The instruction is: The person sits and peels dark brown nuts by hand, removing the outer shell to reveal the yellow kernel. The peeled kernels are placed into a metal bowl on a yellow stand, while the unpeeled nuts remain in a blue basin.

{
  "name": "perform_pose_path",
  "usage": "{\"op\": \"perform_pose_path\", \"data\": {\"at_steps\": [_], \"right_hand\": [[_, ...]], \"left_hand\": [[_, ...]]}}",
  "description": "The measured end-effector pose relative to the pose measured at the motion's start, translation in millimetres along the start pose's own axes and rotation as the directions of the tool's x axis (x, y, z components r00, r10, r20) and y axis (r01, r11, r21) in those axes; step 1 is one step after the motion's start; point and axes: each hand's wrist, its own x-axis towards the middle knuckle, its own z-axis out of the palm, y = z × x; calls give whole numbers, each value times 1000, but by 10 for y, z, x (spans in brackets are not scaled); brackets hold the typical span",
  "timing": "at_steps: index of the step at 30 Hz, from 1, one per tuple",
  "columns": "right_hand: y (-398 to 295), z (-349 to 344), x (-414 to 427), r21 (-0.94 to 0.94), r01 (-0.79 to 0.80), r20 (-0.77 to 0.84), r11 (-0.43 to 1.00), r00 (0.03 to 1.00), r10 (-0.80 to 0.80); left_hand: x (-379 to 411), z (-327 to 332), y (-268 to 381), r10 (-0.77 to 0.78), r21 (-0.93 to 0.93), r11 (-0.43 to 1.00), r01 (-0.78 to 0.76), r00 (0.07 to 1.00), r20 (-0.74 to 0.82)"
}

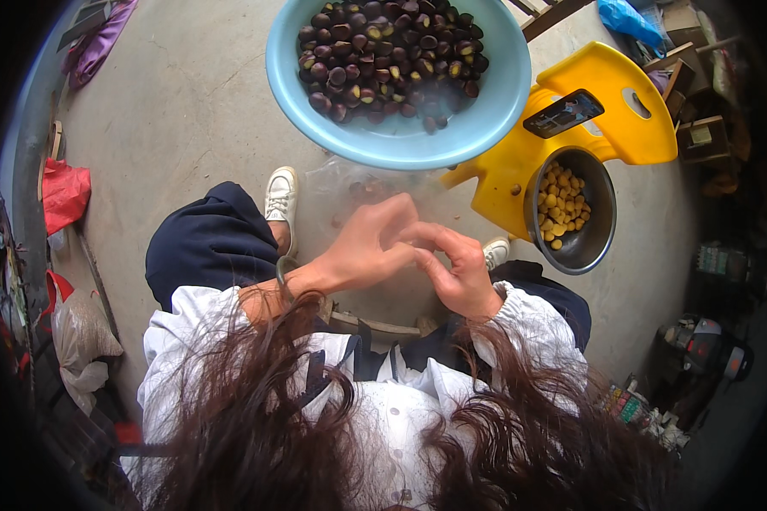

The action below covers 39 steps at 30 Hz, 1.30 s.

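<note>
My left hand and my right hand meet in front of me, fingertips together. Motion blurs the left one, and the curled fingers hide whatever may be between them. Beyond them, a light-blue plastic basin holds many dark brown chestnuts, some with cut shells showing yellow flesh. Steam or haze hangs near its front rim. To the right, a stainless steel bowl with peeled yellow chestnuts rests on a yellow plastic chair. Under my hands lies a clear plastic bag with shell bits in it.
A phone with a lit screen leans on the chair. Bagged grain and a red bag lie at the left. Wooden boxes and a power tool line the right side. My shoes flank the plastic bag.
</note>
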Motion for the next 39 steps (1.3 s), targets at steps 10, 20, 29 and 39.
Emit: {"op": "perform_pose_path", "data": {"at_steps": [10,20,29,39], "right_hand": [[-10,20,-61,373,-207,21,905,976,215],[107,-123,8,572,-201,120,795,980,161],[157,-118,9,619,-239,157,748,971,180],[97,-144,52,90,-3,-59,996,998,9]], "left_hand": [[-7,2,-52,-5,-163,987,5,1000,5],[-5,2,44,29,-350,936,-24,1000,10],[32,-83,97,-88,-469,870,149,985,149],[14,-54,-22,-58,-391,916,86,995,81]]}}
